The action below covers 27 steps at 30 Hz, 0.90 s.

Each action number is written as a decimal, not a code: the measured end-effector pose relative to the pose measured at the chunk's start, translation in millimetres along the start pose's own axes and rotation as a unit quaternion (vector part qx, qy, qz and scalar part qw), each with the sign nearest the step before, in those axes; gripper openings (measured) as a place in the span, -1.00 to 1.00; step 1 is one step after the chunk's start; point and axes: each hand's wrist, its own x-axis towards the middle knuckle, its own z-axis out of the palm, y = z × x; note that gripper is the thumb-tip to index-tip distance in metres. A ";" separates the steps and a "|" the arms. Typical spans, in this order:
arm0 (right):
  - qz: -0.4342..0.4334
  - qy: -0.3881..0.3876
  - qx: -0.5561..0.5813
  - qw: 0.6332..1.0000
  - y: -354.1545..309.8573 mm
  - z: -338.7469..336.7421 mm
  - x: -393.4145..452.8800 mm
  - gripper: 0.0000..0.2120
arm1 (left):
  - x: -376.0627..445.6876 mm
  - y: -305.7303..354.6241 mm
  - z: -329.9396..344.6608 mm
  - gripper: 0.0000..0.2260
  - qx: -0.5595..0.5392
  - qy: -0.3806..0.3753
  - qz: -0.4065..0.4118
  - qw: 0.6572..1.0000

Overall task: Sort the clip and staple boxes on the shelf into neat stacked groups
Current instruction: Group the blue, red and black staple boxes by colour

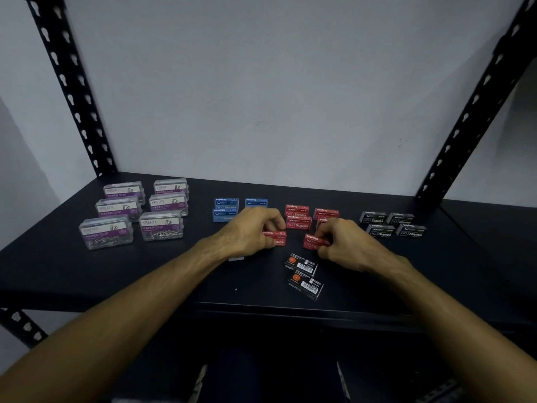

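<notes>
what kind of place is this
Likely a storeroom or stationery stock area: a black slotted-steel shelf against a bare wall, stocked with clear paper clip boxes and grouped staple boxes.

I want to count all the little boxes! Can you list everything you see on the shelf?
clip boxes: six, clear with purple labels, far left in two rows
blue boxes: three showing, blue, behind the left hand; more may be hidden
red boxes: about four, red, grouped in the middle at the back
held red boxes: two, red, one in each hand, in front of the red group
black boxes: four, black, on the right
loose black boxes: two, black with barcode labels, nearest the front edge
shelf: one, dark
posts: two, black with holes, at the back corners
hands: left hand and right hand, each holding a red box
</notes>
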 end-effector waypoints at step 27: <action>-0.034 0.108 -0.069 0.991 33.3 -5.2 -1.6 -0.77 | 29.2 28.0 26.8 -0.78 0.064 0.034 0.026 0.997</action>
